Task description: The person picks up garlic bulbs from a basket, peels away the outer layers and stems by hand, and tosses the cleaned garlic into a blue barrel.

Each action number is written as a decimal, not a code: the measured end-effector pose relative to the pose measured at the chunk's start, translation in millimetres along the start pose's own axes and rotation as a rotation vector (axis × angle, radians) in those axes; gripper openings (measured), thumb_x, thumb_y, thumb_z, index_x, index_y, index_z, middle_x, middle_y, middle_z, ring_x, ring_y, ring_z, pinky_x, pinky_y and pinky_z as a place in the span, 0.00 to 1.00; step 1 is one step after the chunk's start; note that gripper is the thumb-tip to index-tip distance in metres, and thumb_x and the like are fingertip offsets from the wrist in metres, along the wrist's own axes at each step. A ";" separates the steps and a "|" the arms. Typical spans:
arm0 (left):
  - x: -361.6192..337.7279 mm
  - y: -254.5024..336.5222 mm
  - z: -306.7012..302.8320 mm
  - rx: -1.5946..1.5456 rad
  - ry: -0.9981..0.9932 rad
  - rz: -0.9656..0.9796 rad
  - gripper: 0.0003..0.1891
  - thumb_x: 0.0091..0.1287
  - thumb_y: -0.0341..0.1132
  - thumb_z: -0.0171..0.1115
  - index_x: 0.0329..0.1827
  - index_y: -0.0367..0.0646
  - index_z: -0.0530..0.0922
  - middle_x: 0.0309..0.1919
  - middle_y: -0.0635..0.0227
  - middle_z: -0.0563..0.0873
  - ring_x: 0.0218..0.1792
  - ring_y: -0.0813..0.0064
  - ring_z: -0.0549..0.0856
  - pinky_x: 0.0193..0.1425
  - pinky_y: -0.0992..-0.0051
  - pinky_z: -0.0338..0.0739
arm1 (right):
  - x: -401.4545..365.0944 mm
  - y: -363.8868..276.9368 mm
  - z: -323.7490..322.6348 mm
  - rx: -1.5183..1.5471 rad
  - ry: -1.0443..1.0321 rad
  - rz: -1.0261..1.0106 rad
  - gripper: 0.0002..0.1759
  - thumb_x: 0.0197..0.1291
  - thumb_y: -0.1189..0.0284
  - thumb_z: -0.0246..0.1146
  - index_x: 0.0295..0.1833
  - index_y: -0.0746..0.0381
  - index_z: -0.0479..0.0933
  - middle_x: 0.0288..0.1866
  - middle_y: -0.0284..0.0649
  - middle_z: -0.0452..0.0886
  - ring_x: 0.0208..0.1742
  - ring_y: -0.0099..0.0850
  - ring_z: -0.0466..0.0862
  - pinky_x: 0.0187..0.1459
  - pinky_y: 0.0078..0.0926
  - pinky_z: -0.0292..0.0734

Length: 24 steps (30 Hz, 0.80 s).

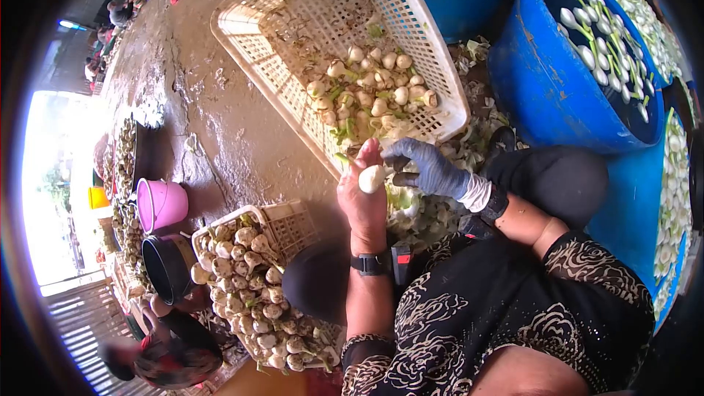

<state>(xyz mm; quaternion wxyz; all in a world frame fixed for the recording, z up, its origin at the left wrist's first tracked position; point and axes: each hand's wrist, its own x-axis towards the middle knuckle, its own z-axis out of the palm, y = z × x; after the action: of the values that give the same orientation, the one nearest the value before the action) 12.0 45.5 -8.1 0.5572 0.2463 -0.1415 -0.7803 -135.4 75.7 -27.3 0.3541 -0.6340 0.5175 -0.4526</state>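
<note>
My left hand (362, 202), bare and with a dark band at its wrist, is closed around a peeled white onion bulb (372, 179) with a short green stem. Close to its right is my right hand (433, 169) in a grey-blue glove, fingers bent inward toward the bulb. Whatever lies within those gloved fingers is too dark to make out. Just beyond both hands, a tilted cream plastic crate (455, 106) holds several unpeeled onions (379, 107) at its near end. Pale peelings (418, 220) lie below my hands, between my knees.
At left stands a second crate (290, 227) heaped with unpeeled onions (246, 279). A blue tub (513, 66) at upper right holds water and peeled onions (601, 44). Pink (161, 205) and black buckets (167, 268) stand at left, near another person (172, 348). The floor (205, 103) looks wet.
</note>
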 end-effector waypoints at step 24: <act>1.7 -4.1 -18.1 0.089 0.000 -0.032 0.14 0.72 0.37 0.47 0.36 0.34 0.73 0.56 0.45 0.77 0.64 0.49 0.71 0.71 0.53 0.60 | 4.9 -21.0 -10.8 0.043 0.054 -0.155 0.13 0.47 0.74 0.71 0.40 0.61 0.78 0.30 0.37 0.77 0.36 0.36 0.80 0.44 0.32 0.76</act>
<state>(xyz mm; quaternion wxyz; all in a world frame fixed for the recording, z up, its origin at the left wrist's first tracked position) 18.1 46.3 -25.8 0.5333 0.2732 -0.1719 -0.7819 -138.2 75.6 -3.4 0.3176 -0.6521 0.4661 -0.5066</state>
